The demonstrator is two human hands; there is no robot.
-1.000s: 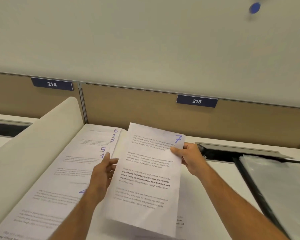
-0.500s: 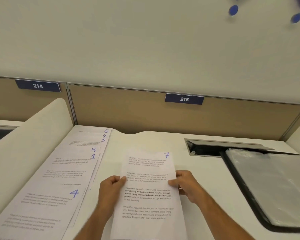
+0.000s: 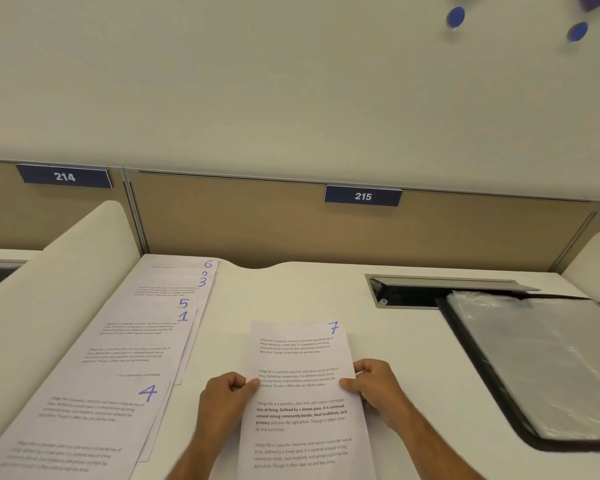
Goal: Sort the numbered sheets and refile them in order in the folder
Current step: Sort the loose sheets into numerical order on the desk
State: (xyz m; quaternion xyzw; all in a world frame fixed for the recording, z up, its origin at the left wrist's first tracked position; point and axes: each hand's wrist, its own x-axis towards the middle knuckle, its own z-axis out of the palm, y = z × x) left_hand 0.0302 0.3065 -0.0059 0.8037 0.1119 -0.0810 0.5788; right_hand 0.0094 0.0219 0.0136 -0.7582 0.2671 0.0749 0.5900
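Sheet 7 [image 3: 302,358], white with printed text and a blue handwritten 7, is in the middle of the desk in front of me. My left hand [image 3: 224,401] pinches its left edge and my right hand [image 3: 374,386] pinches its right edge. Along the desk's left side lies a row of overlapping sheets: sheet 6 [image 3: 187,265] farthest, then sheets numbered 3 [image 3: 174,284], 5 [image 3: 156,304], 1 [image 3: 142,327] and, nearest, sheet 4 [image 3: 94,407]. The open black folder [image 3: 541,368] with clear plastic sleeves lies at the right.
A white curved divider [image 3: 42,303] borders the sheets on the left. A grey cable hatch [image 3: 440,289] stands open at the back right, partly under the folder. The tan partition [image 3: 257,223] with plates 214 and 215 closes the back.
Sheet 7 has come down and towards me, from held up near the row of sheets to low over the desk's middle. Both hands slid to its side edges.
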